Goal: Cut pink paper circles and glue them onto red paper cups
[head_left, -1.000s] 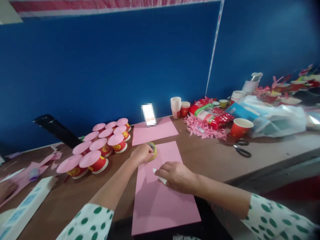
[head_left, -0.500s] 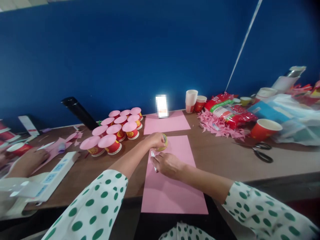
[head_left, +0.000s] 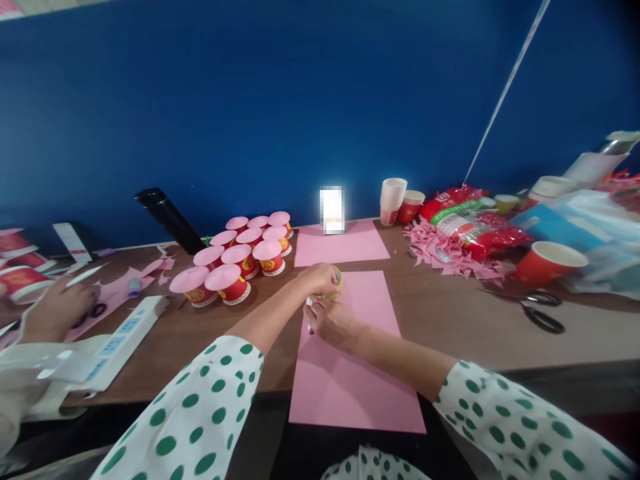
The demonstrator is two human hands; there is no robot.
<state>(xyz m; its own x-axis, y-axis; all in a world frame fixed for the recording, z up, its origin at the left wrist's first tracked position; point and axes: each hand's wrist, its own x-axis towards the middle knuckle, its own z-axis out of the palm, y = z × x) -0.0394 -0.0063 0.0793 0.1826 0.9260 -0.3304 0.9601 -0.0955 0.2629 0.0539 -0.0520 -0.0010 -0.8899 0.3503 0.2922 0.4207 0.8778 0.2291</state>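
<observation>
A sheet of pink paper lies in front of me, its near end reaching past the table's front edge. On its upper left part is a yellowish roll of tape, laid flat, with my left hand closed on it from the left. Just below, my right hand pinches a white pen, its tip hidden close to the roll's near left side. The two hands almost touch.
Red paper cups topped with pink discs stand to the left. A power strip and a co-worker's hand are further left. Scissors, a red cup and a red bag lie right. Another pink sheet is behind.
My right hand with the pen has moved up closer to the tape roll. My left hand stays on the roll. The whole view has shifted slightly; the co-worker's hand at left has also moved.
</observation>
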